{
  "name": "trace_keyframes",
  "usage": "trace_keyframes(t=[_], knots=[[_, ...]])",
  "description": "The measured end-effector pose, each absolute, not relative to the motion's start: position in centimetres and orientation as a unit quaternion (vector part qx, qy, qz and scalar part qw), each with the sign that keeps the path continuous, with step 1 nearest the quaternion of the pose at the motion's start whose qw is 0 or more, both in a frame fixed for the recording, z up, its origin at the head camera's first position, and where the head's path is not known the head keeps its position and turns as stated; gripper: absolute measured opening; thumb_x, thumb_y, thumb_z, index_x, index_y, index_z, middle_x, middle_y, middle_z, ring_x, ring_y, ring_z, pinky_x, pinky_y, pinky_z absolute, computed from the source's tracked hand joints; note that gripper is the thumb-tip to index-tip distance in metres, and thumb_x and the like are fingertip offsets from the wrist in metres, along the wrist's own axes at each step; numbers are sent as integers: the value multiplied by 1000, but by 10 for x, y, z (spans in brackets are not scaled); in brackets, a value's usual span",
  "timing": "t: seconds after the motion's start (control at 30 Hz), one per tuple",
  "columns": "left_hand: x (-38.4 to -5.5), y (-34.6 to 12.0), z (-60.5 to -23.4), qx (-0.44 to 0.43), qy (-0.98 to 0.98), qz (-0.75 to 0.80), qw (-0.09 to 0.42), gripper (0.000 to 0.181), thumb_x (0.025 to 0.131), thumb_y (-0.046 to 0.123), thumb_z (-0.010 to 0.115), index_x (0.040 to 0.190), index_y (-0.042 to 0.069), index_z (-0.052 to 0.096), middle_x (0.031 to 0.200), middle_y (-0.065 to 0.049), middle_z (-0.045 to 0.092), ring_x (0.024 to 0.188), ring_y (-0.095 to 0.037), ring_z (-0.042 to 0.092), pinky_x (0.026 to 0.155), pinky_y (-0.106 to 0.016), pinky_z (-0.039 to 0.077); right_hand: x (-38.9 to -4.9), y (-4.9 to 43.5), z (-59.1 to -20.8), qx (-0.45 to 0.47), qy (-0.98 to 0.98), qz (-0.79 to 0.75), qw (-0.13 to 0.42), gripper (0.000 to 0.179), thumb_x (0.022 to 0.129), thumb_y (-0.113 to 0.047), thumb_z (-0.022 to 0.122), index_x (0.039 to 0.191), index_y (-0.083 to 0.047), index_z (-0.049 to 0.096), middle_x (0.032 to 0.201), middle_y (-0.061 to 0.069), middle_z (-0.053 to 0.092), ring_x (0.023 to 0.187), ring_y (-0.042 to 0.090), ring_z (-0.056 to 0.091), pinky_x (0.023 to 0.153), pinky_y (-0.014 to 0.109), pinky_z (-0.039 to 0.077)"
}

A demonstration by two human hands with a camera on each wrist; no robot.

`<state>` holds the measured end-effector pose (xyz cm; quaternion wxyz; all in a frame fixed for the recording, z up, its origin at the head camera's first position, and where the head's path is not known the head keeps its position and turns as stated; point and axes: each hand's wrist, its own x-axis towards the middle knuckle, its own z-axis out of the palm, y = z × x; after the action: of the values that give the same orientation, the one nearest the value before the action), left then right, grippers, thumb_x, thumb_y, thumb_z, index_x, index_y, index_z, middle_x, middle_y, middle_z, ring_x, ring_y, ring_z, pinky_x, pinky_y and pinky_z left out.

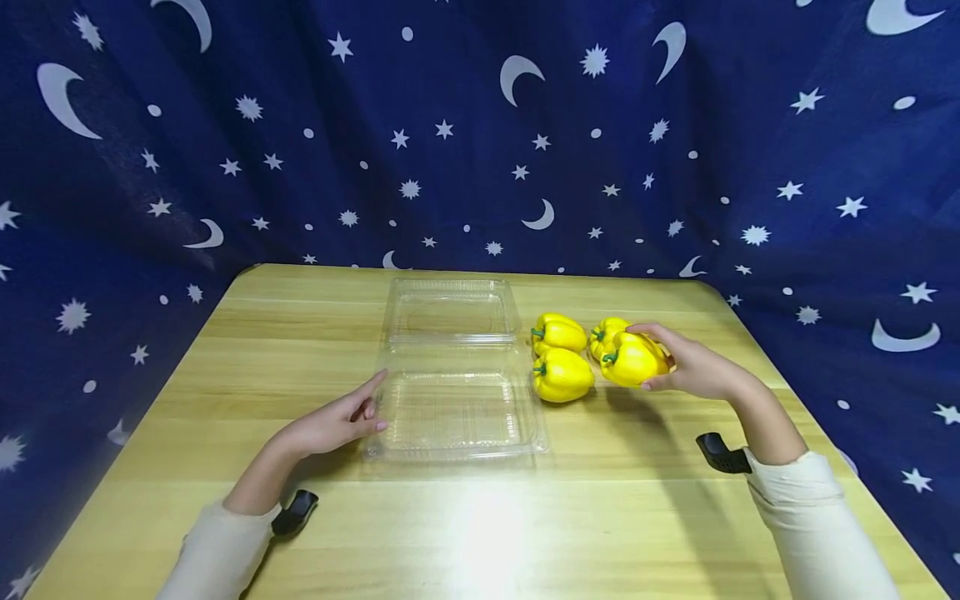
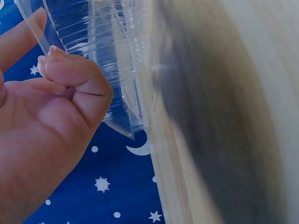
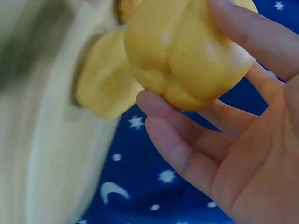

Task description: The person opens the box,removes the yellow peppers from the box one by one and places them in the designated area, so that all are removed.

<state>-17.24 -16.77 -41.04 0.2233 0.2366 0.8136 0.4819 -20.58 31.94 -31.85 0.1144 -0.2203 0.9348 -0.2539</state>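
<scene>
My right hand (image 1: 697, 365) grips a yellow bell pepper (image 1: 632, 360) between thumb and fingers, raised above the table with its green stem toward the left. Another bell pepper (image 1: 606, 332) sits just behind it, partly hidden. To the left of these, two more lie together, a far pepper (image 1: 561, 332) and a near pepper (image 1: 562, 377). A clear plastic clamshell box (image 1: 457, 408) lies opened flat, its lid half (image 1: 450, 312) farther back. My left hand (image 1: 330, 423) touches the box's left edge with extended index finger and thumb, the other fingers curled in.
The light wooden table (image 1: 225, 400) ends at a dark blue curtain (image 1: 465, 167) with white moons and stars. A black wrist camera (image 1: 295, 512) sits by the left sleeve, another black camera (image 1: 722, 454) by the right.
</scene>
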Motion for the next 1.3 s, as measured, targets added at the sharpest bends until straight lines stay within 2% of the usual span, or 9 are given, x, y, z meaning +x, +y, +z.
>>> trace_keyframes(t=[0.2, 0.53, 1.3], knots=[[-171, -172, -413, 234, 812, 485, 223, 80, 92, 20, 54, 146, 1, -2, 80, -2, 38, 65, -7, 37, 58, -22, 37, -211, 327, -342, -219, 937, -243, 121, 74, 72, -8, 75, 133, -1, 34, 132, 30, 37, 118, 45, 38, 94, 62, 30], [-172, -173, -412, 245, 807, 488, 226, 81, 91, 18, 55, 145, 0, -3, 79, -2, 39, 66, -7, 38, 59, -21, 37, -216, 322, -364, -209, 947, -213, 118, 74, 70, -10, 76, 132, -3, 36, 125, 33, 42, 115, 48, 40, 93, 62, 31], [-173, -173, -410, 242, 813, 480, 225, 82, 91, 20, 55, 145, 0, -3, 80, -3, 38, 68, -9, 38, 60, -21, 37, -217, 321, -368, -213, 948, -206, 115, 72, 69, -6, 76, 130, -3, 37, 124, 33, 42, 114, 48, 40, 92, 63, 32]])
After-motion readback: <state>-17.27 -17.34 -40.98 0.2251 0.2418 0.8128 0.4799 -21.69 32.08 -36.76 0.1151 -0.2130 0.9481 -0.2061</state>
